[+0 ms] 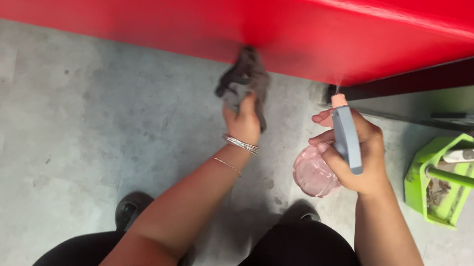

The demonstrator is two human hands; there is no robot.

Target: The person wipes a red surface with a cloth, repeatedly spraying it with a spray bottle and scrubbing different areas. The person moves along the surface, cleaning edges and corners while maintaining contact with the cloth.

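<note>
Head view: left hand (244,118) fingers closed around a grey cloth (244,82), pressed against the lower edge of a red padded surface (207,4); fingertips buried in the folds. Right hand (355,154) wraps a pink spray bottle (314,171) with grey trigger head, nozzle near the red surface; bottle partly hidden behind the hand. Green dustpan (439,182) on the floor (57,121), handle cut off at right.
</note>
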